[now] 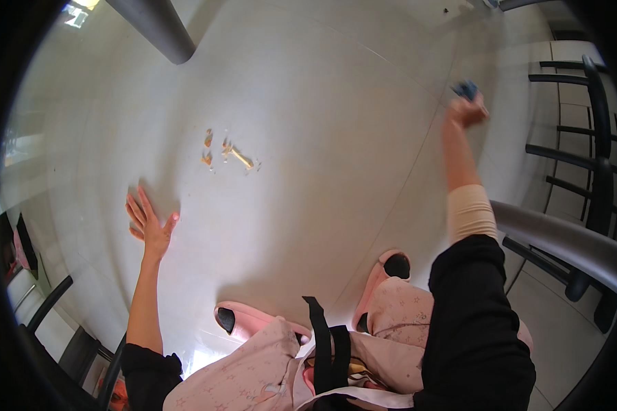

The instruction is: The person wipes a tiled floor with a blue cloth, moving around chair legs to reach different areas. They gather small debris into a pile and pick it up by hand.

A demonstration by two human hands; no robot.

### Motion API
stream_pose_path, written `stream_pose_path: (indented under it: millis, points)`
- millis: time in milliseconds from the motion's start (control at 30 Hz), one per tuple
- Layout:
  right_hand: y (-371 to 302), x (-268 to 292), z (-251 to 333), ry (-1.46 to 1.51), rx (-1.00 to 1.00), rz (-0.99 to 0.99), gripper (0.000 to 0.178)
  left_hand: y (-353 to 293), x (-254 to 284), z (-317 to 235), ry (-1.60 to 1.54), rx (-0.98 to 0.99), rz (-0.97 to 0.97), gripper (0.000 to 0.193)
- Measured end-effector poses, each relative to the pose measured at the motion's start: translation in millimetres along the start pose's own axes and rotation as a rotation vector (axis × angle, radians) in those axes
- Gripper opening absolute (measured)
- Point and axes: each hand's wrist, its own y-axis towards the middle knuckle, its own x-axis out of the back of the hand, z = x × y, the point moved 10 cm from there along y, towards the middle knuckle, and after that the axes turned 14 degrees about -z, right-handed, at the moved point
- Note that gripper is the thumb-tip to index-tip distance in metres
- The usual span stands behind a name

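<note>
Fingers spread, my left hand (152,226) is set down on the pale tiled floor (322,178). My right hand (469,111) reaches far out to the right, closed round a small dark blue thing (465,89), blurred by motion; its kind is unclear, perhaps a cloth or a brush. Ahead of my left hand lies a small scatter of litter: a thin yellowish tube-like piece (241,158) and several orange-brown scraps (207,147) with clear shreds among them. Neither hand touches this litter.
A thick grey leg (159,31) stands on the floor at the far left, and another (562,240) slants in beside my right arm. Black chair frames (600,137) line the right side. A black chair (79,356) is at the lower left. My pink slippers (253,317) are planted below.
</note>
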Motion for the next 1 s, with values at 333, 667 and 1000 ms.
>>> stream_pose_path:
  millis: [333, 667, 1000]
  points:
    - [-64.8, 44.8, -115.0, -0.704, -0.490, 0.302, 0.022, -3.8, 10.5, -1.6, 0.010, 0.005, -0.027, 0.108]
    - [-54.4, -45.7, -32.8, -0.510, -0.205, 0.420, 0.025, -3.3, 8.7, -4.0, 0.014, 0.016, -0.035, 0.108]
    - [-196.3, -12.7, 289.8, 0.334, 0.374, 0.690, 0.050, -4.4, 8.2, -0.9, 0.033, 0.024, -0.019, 0.109]
